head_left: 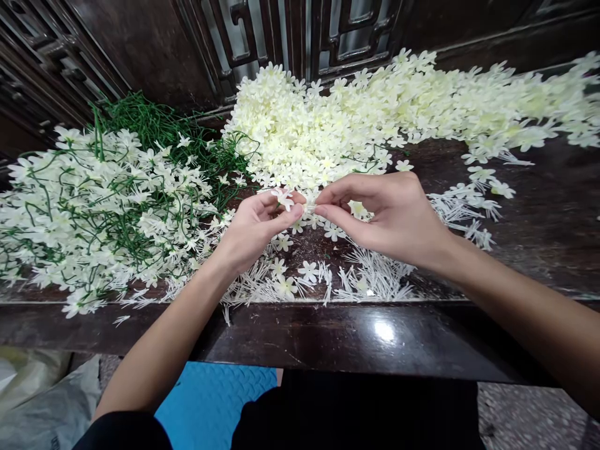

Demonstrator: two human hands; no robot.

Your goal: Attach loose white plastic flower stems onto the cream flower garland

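Pinching a small white flower (284, 197) between thumb and fingers of the left hand (255, 228), just above the near middle of the dark wooden table (328, 337). Meeting it from the right with the right hand (389, 215), thumb and forefinger closing together on a small pale piece at the flower's right edge, too small to tell apart from the petals; also cupping another cream flower (359, 209) inside the curled fingers. Showing thin pointed petals, creamy white, with a faint yellow centre. Lying to the left, a heap of flower sprigs (94, 206) on green wire stems, tangled and spreading toward the far left. Spreading across the far side and off to the right, a thick pile of loose flower heads (375, 119), pale cream. Scattering below the hands, near the table's front edge, white spiky stamen pieces (375, 278) mixed with a few single blossoms. Standing behind, a dark carved wooden screen (281, 37).
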